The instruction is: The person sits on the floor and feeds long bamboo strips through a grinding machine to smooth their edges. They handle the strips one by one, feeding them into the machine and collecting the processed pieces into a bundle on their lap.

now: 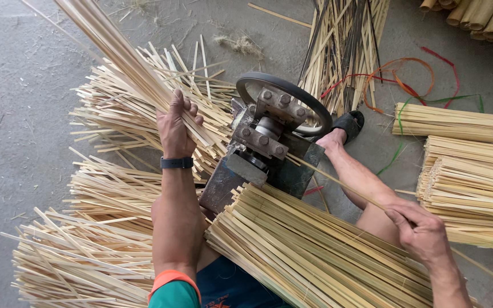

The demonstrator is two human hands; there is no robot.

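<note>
My left hand point(176, 122) grips a thick bunch of thin bamboo strips point(118, 51) that rises toward the upper left. My right hand point(420, 228) pinches a single long bamboo strip point(343, 182), which runs up and left into a small metal machine point(261, 148) with a round dark wheel point(283, 94) and bolted rollers. A wide bundle of pale bamboo strips point(315, 251) lies across my lap, between my arms and just below the machine. A black band sits on my left wrist.
Heaps of loose strips point(87, 245) cover the concrete floor at left. Tied bundles point(469, 182) are stacked at right, more strips point(343, 40) lie behind the machine, with coloured straps point(406, 80). My foot in a black sandal point(349, 122) rests beside the machine.
</note>
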